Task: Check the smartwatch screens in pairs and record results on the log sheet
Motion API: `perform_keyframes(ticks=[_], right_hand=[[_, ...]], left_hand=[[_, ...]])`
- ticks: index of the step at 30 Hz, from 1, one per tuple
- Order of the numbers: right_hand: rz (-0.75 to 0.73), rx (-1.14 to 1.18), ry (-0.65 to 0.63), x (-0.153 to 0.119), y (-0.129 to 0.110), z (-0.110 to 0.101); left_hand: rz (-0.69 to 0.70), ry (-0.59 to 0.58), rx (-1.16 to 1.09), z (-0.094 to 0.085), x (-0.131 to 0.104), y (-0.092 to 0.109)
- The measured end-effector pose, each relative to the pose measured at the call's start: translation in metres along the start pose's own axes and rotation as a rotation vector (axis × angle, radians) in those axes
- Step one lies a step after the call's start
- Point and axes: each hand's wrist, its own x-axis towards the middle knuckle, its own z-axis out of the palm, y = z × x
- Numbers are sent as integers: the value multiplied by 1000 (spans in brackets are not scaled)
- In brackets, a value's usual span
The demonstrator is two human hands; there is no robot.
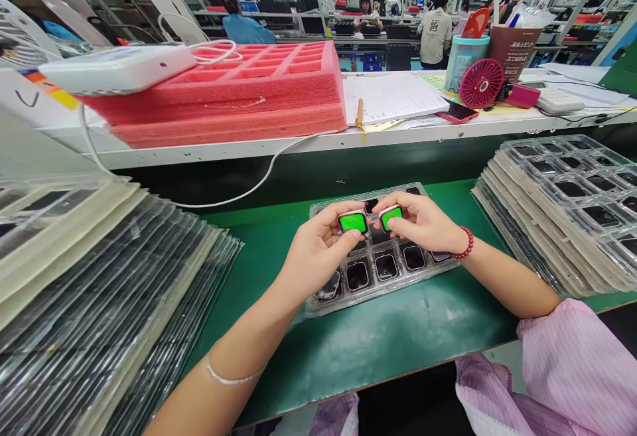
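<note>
My left hand (326, 243) pinches a smartwatch without a strap (352, 223), its screen lit plain green. In my right hand (421, 220) is a second strapless smartwatch (391, 218), also glowing green, with the thumb on its lower edge. The two watches are held side by side, a small gap between them. Beneath both hands lies a clear plastic tray (348, 300) with dark-faced watches (386, 266) in its pockets. My hands and the held watches hide part of the tray's far rows.
Stacked plastic trays stand at the left (114, 290) and right (557, 223) on the green mat (398, 343). On the shelf are red foam blocks (239, 114), a white device (124, 64), papers (393, 97), a phone (458, 112) and a small fan (481, 83). A white cable (271, 167) hangs down. People sit farther back.
</note>
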Motion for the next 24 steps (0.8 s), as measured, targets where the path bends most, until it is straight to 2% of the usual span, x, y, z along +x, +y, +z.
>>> perform_keyframes(ticks=[5,19,24], right_hand=[[-46,-48,13,-1,0,0],[-16,-18,1,-1,1,-1],[-80,-41,-36,-1,3,0]], left_hand=[[-43,-53,-6,-1,2,-3],[-37,-8,-21,-2,3,-2],[-20,19,-3,-2,3,-3]])
